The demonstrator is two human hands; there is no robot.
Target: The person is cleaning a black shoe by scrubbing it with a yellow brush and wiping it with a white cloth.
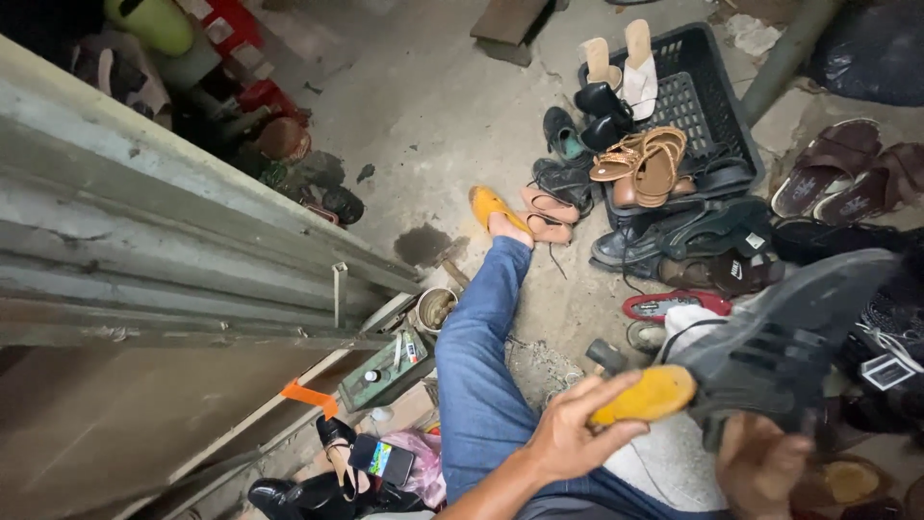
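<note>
the person sits on the ground with a jeans-clad leg [481, 356] stretched out, and both hands are busy at the lower right. the left hand [568, 438] is closed around a yellow-handled tool [643, 397], fingers wrapped over the grip, its rounded end pressed up against the dark shoe [789, 337]. the right hand [760, 462] cups the shoe from beneath, fingers curled up on the underside, so the shoe sits raised over the lap, sole turned towards the camera.

the shoe looks light and fairly stiff along the rubber sole, softer through the upper, so it probably flexes if squeezed mid-body; the firm places to hold seem to be the heel and the sole edge, where the right hand already supports it. the tool's handle looks smooth and worn, likely a bit slippery, so a full wrap suits it.

room is tight on the right, where a heap of shoes [674, 241] spills out of a black plastic crate [707, 96]. left of the leg runs a long wooden bench edge [192, 241], with a small tin [435, 308] and a phone [383, 460] near the thigh. the open concrete floor [423, 116] lies ahead, past the foot in the orange slipper [493, 207]
</note>
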